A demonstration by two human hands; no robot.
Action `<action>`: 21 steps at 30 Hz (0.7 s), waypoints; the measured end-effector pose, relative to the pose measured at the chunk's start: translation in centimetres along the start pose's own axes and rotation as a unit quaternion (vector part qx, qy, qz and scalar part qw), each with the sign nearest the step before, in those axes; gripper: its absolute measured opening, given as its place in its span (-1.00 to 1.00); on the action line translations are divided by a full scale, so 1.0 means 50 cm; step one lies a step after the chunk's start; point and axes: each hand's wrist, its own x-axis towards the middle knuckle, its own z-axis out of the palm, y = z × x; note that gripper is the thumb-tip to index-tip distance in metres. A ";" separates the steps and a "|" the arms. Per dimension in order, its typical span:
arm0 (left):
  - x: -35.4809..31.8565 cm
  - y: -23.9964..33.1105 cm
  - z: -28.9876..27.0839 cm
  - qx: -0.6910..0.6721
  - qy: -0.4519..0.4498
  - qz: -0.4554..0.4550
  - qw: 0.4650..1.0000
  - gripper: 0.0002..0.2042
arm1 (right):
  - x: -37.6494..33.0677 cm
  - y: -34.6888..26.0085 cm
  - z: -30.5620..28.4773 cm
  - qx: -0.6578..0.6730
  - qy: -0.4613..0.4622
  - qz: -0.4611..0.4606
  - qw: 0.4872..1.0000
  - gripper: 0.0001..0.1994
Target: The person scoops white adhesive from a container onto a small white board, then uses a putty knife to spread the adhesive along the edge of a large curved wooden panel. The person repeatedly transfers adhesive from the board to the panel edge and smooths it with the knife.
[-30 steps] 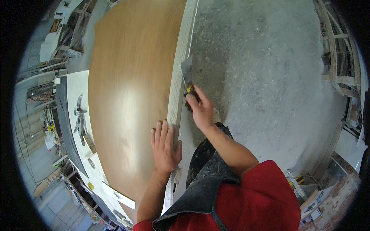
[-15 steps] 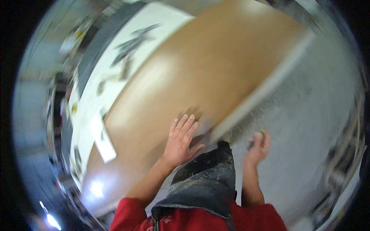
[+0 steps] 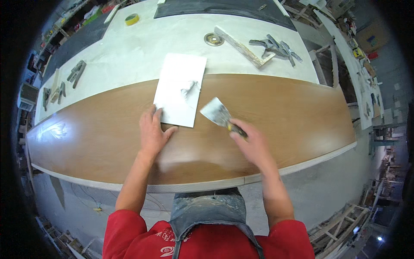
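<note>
A putty knife (image 3: 217, 112) with a wide metal blade and dark handle is gripped in my right hand (image 3: 254, 144), over the glossy brown curved panel (image 3: 103, 125). Its blade points up and left, a little apart from a white rectangular board (image 3: 174, 75). On that board sits a lump of white paste (image 3: 188, 91). My left hand (image 3: 152, 131) is at the board's lower left corner, fingers by its left edge and thumb stretched out below its lower edge. The fingers and thumb are spread. The board lies partly on the panel, partly on the white tabletop beyond.
On the white tabletop (image 3: 129, 52) lie a yellow tape roll (image 3: 132, 19), a round metal disc (image 3: 214, 39), an L-shaped wooden piece (image 3: 243, 47) and several dark clamps (image 3: 276, 46). More clamps (image 3: 76, 73) lie at left. A pale edge (image 3: 207, 186) borders the panel nearest me.
My view has turned, so the panel now lies across in front of me. My right hand has come over the panel with the putty knife; my left hand has reached the white board.
</note>
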 end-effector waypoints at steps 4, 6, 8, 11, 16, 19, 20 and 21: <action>-0.002 -0.014 0.007 -0.016 0.009 -0.024 1.000 -0.28 | 0.122 -0.081 0.074 -0.085 -0.017 0.007 0.996 -0.63; -0.001 -0.017 0.007 -0.030 0.008 -0.043 0.999 -0.31 | 0.149 -0.090 0.116 -0.137 -0.027 0.004 0.990 -0.66; 0.000 -0.020 0.010 -0.048 0.017 -0.044 0.998 -0.31 | 0.158 -0.086 0.138 -0.182 -0.030 -0.005 0.983 -0.69; -0.006 -0.036 0.018 -0.044 0.027 -0.038 0.998 -0.32 | 0.156 -0.091 0.154 -0.237 -0.049 -0.016 0.970 -0.73; 0.008 -0.042 0.047 -0.038 0.036 -0.019 0.998 -0.30 | 0.156 -0.154 0.100 -0.350 -0.133 0.055 0.925 -0.76; 0.008 -0.025 0.054 -0.029 -0.022 -0.047 0.998 -0.28 | 0.092 -0.126 0.045 -0.269 -0.026 -0.017 0.963 -0.71; -0.001 -0.019 0.050 -0.044 0.014 -0.007 0.999 -0.28 | 0.059 -0.092 0.027 -0.205 0.063 -0.069 0.974 -0.69; -0.003 0.002 0.028 -0.010 -0.004 -0.020 1.000 -0.31 | 0.020 -0.061 0.000 -0.147 0.155 -0.126 0.969 -0.66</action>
